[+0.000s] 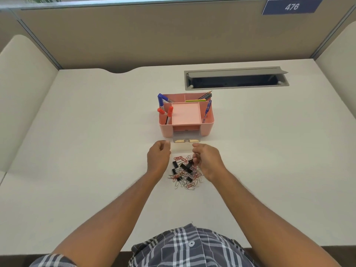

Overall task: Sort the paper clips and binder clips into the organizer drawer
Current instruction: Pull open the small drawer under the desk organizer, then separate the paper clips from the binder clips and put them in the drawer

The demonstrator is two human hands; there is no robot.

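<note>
- A person in a plaid shirt (pixel 185 245) leans over a white tabletop (pixel 77 151), both bare forearms stretched forward.
- Between the wrists lies a mixed heap: red and silver paper clips (pixel 180 159) tangled with black binder clips (pixel 183 166), none yet sorted.
- The right hand (pixel 207 160) hovers at the heap's right edge, fingers curled down toward a binder clip at the pile's far side; whether it already pinches that clip cannot be told.
- The left hand (pixel 159 158) sits just left of the heap, fingers loosely curled, apparently holding nothing, probably ready to steady the drawer.
- Just beyond the hands, a clear drawer (pixel 186 143) stands pulled out from the base of the pink organizer (pixel 166 130), open toward the person so clips can be dropped straight in; its contents are hard to make out.
- The organizer's upper compartments hold markers (pixel 160 102) and a pencil (pixel 206 94).
- Farther back, a grey cable hatch (pixel 237 78) stands open before the partition, where a sign (pixel 291 6) reads 476.
</note>
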